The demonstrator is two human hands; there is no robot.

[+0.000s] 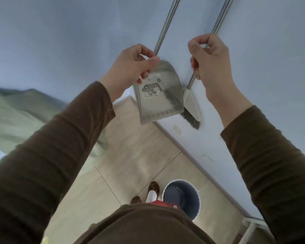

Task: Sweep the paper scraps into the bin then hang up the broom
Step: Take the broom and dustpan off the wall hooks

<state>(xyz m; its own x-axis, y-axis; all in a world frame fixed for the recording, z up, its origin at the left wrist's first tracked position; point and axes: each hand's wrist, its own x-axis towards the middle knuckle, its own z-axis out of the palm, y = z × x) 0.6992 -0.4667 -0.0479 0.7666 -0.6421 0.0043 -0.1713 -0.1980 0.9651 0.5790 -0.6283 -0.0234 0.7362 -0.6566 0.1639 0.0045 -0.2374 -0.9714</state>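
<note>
A grey dustpan [158, 99] with a "CLEAN" label hangs upright against the pale blue wall, its metal handle [166, 23] running up out of view. My left hand [132, 67] grips the dustpan's top where the handle joins. Beside it on the right hangs the broom [192, 110], white head and grey bristles pointing down. My right hand [211, 62] is closed around the broom's metal handle [222, 16]. A round grey bin [182, 198] stands on the floor below, near my feet. No paper scraps are visible.
Pale tiled floor [136, 155] meets the blue wall along a baseboard [192, 155]. A green curtain or cloth [16, 117] hangs at the left. A white frame [250, 231] sits at the bottom right corner.
</note>
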